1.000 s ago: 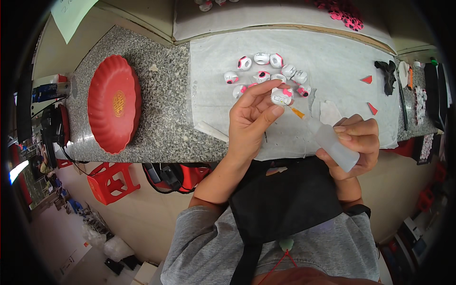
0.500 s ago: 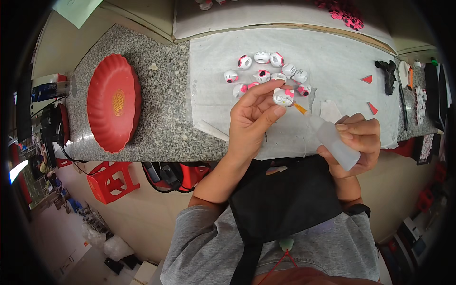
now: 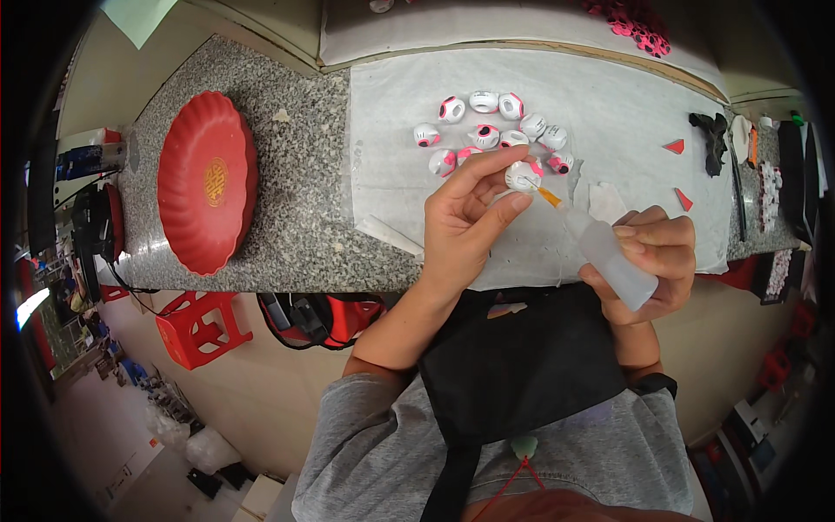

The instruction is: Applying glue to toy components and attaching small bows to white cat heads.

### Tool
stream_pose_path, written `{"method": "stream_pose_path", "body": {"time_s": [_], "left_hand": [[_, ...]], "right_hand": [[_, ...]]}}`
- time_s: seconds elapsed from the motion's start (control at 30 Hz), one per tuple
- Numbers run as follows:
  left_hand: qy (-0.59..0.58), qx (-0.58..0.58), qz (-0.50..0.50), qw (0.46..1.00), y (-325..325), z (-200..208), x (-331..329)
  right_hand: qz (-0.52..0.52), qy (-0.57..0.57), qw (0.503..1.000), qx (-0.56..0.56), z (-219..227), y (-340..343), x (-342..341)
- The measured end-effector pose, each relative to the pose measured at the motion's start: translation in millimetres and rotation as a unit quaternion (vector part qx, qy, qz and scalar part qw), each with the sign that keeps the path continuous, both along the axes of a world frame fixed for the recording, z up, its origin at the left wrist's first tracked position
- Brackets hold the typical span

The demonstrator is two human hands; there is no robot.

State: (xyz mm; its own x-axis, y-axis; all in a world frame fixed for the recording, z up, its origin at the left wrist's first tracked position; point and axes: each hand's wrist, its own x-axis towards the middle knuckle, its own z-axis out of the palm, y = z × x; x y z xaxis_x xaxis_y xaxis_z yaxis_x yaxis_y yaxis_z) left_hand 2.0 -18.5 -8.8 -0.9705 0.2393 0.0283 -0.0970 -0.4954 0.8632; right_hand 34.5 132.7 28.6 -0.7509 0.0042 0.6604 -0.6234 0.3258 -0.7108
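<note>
Between the thumb and fingers of my left hand [image 3: 465, 222] is a small, rounded white figure head [image 3: 522, 177] with a pink patch, held above the white paper sheet [image 3: 391, 87]. My right hand [image 3: 665, 252] is wrapped round a translucent squeeze bottle [image 3: 614, 265], tilted with its nozzle up to the left. The bottle's thin orange tip [image 3: 548, 197] reaches the head's lower right side; whether it touches is too small to tell. Beyond my left fingers, several similar white heads [image 3: 484, 102] with pink and black parts lie loosely grouped on the paper.
A red scalloped tray [image 3: 187, 187] rests on the speckled stone counter [image 3: 300, 174] to the left. Red scraps [image 3: 675, 146] and a crumpled black piece [image 3: 712, 143] lie on the right. Small pink parts [image 3: 639, 30] occupy the raised shelf. Below the counter stands a red stool [image 3: 200, 329].
The white head in my left hand has shifted very slightly to the right and turned a little under the orange tip. My right hand holds the bottle almost unchanged.
</note>
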Motion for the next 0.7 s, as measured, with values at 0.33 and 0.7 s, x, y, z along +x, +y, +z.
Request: {"method": "stream_pose_path", "body": {"time_s": [0.33,0.7], "left_hand": [[0.034,-0.068,0.037,0.996,-0.1,-0.8,1.2],[0.032,-0.051,0.036,0.998,-1.7,4.2,-0.1]], "right_hand": [[0.029,0.016,0.999,-0.014,0.8,-2.7,-1.6],[0.010,-0.031,0.999,-0.026,5.8,2.6,-3.9]]}}
